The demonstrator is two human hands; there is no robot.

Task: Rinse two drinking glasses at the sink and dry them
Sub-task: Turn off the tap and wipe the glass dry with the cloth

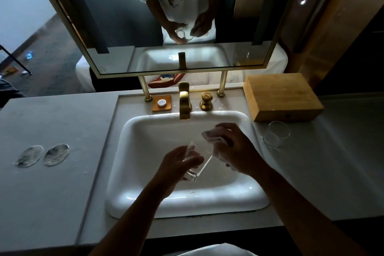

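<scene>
Head view: over the sink [239, 122], left hand [178, 164] wrapped round a tilted glass [197, 162], mouth turned toward right hand [232, 147], likely to let its clutched cloth [209, 135] reach inside. Second glass [276, 134] upright right of the sink, probably already finished or waiting.

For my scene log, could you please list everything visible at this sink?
Glass: 1, clear, counter right of sink.
Held glass: 1, clear, tilted over basin.
Cloth: 1, pale, at held glass's rim.
Sink: 1, white, centre.
Faucet: 1, gold, behind basin.
Knob: 1, gold, right of faucet.
Wooden box: 1, tan, right counter.
Coasters: 2, clear, left counter.
Mirror: 1, gold-framed, above.
Left hand: grips held glass.
Right hand: holds cloth.
</scene>
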